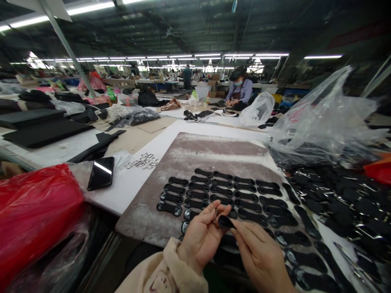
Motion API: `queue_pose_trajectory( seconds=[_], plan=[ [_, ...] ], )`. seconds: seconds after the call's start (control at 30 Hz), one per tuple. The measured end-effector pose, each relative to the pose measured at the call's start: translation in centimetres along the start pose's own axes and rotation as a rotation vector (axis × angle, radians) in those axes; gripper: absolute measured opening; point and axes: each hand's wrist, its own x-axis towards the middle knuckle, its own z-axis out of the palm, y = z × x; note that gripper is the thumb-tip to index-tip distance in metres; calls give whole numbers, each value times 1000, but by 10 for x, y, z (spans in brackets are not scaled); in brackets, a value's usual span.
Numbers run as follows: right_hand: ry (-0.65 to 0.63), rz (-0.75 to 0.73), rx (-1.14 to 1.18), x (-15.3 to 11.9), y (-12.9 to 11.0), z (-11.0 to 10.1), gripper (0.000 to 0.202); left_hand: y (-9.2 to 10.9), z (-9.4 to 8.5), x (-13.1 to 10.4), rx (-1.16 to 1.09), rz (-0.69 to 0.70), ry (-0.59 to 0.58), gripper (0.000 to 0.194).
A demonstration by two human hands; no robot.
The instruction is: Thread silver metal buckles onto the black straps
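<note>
My left hand (202, 236), palm up, pinches a small metal buckle (216, 215) between its thumb and fingers. My right hand (263, 254) grips a dark leather-like tab (226, 222), bent over close to the buckle; whether it passes through the buckle I cannot make out. Below both hands, a worn brown board (146, 217) carries rows of black tabs (197, 195) with wide rounded ends, several of them shiny there. Left of the board lies a small heap of metal buckles (143, 161) on the white tabletop.
At the right lies a large pile of black tabs with metal buckles (342, 199), beside a clear plastic bag (326, 118). A phone (101, 173) and a red plastic bag (42, 215) are on the left. Across the table sits a person (241, 90) in a light purple top.
</note>
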Motion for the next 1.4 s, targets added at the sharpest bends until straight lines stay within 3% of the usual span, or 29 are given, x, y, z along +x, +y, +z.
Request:
queue_pose_trajectory(
  seconds=[0.13, 0.23, 0.43, 0.53, 0.73, 0.87, 1.07, 1.2, 1.4],
  plan=[
    [-12, -1, -8, 0, -1, 6, 31, -8, 2, -4, 42, 53, -35, 14],
    [5, 8, -21, 0, -1, 9, 31, -14, 1, -5, 122, 170, -72, 10],
    [10, 44, -28, -1, -3, 15, 27, -27, -1, -4, 303, 324, -99, 27],
    [12, 71, -32, -1, -6, 17, 25, -33, -2, -4, 356, 355, -81, 26],
    [18, 139, -34, 3, -12, 20, 24, -43, 1, -9, 347, 323, -34, 17],
    [84, 218, 76, 5, -10, 13, 22, -37, 7, -15, 362, 254, -190, 23],
    [89, 339, 373, 8, -16, -11, 41, -17, 11, -21, 536, 182, -382, 41],
    [100, 348, 501, 6, -17, -13, 53, -10, 11, -23, 668, 174, -430, 43],
    [48, 289, 441, 5, -15, -16, 70, 1, 10, -24, 674, 89, -464, 41]
  ],
)
